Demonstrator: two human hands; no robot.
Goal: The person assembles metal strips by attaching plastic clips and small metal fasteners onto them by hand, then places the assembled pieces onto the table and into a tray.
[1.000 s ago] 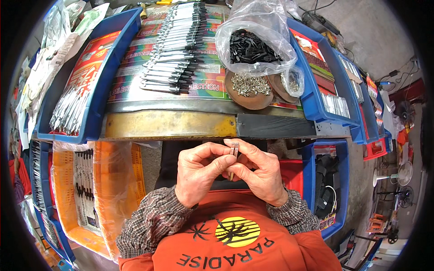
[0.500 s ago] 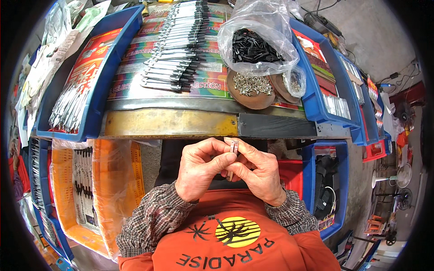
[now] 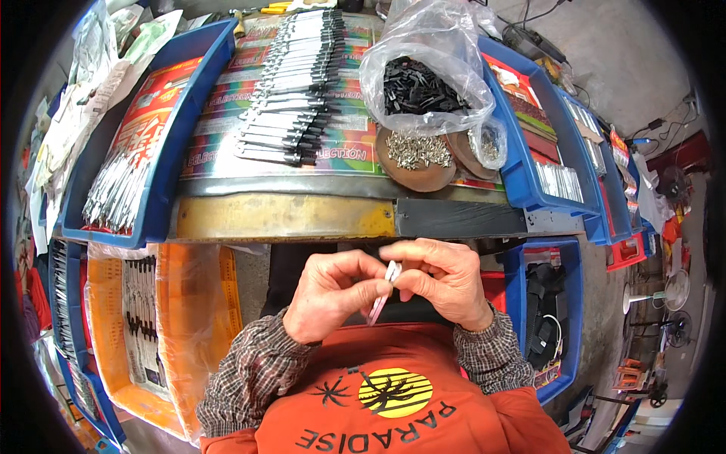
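Observation:
In front of my body, just below the table edge, my left hand (image 3: 333, 293) pinches a slim silver metal strip (image 3: 377, 309) between thumb and fingers. The strip slants, with its pale upper end beside the right fingertips. My right hand (image 3: 450, 284) is curled, its thumb close to that upper end and its forefinger reaching above it. Whatever lies between the right fingers is too small or hidden to make out. On the table beyond, a long row of silver strips with black ends (image 3: 291, 98) lies overlapping.
A clear bag (image 3: 370, 79) of small black parts stands behind a round brown dish (image 3: 412, 180) of small metal pieces. Blue trays (image 3: 155, 216) flank the table, holding more strips. An orange crate (image 3: 185, 340) is below left, a blue bin (image 3: 516, 303) below right.
My right hand has shifted a little right, away from the left, with its fingers loosened from the strip. The strip has tilted, showing more of its lower length. The view has shifted slightly.

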